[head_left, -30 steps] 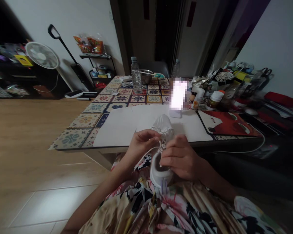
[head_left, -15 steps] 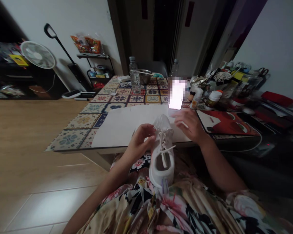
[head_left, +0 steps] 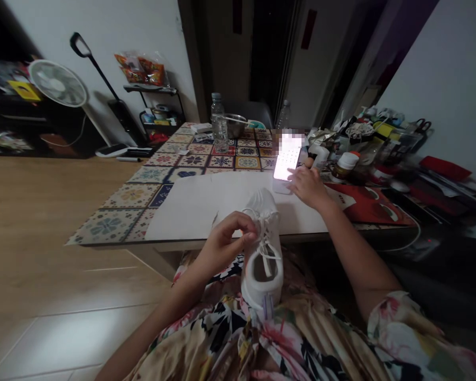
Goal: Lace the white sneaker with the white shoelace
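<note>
My left hand (head_left: 225,244) closed on a lace (head_left: 266,248) of the white sneaker (head_left: 262,280) in my lap, my right hand (head_left: 307,187) open against the phone (head_left: 287,157) on the tiled surface (head_left: 115,225), fan (head_left: 57,83) by the far wall

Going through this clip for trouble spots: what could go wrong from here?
The sneaker rests on the lap with only the left hand at its laces, so it might slide to the floor. The right hand is at the upright phone and could perhaps tip it over.
</note>
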{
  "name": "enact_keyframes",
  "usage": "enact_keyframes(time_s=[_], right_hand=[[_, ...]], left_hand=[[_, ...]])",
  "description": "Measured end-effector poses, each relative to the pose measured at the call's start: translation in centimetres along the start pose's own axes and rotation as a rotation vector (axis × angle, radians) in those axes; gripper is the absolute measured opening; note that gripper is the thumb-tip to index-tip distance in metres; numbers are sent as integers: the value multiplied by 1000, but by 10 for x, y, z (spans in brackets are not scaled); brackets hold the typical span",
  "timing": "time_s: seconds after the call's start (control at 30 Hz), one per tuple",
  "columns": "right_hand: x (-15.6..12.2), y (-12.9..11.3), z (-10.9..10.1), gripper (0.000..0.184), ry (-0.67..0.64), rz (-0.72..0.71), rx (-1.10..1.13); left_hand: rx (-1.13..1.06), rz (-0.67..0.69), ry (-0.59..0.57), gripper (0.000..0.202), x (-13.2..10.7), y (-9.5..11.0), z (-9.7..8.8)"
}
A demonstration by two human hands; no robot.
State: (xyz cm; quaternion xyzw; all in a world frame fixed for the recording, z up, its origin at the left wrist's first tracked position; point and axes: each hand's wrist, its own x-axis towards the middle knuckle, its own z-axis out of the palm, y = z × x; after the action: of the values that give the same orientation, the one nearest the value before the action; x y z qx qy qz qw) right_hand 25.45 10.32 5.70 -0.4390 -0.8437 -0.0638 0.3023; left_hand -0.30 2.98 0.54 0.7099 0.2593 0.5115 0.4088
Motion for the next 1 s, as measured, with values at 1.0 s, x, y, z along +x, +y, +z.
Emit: enact_keyframes(time_s=[1.0], right_hand=[[-65, -119, -12, 20, -229, -91, 155]], left_hand=[[126, -9, -277, 15, -13, 7, -9]])
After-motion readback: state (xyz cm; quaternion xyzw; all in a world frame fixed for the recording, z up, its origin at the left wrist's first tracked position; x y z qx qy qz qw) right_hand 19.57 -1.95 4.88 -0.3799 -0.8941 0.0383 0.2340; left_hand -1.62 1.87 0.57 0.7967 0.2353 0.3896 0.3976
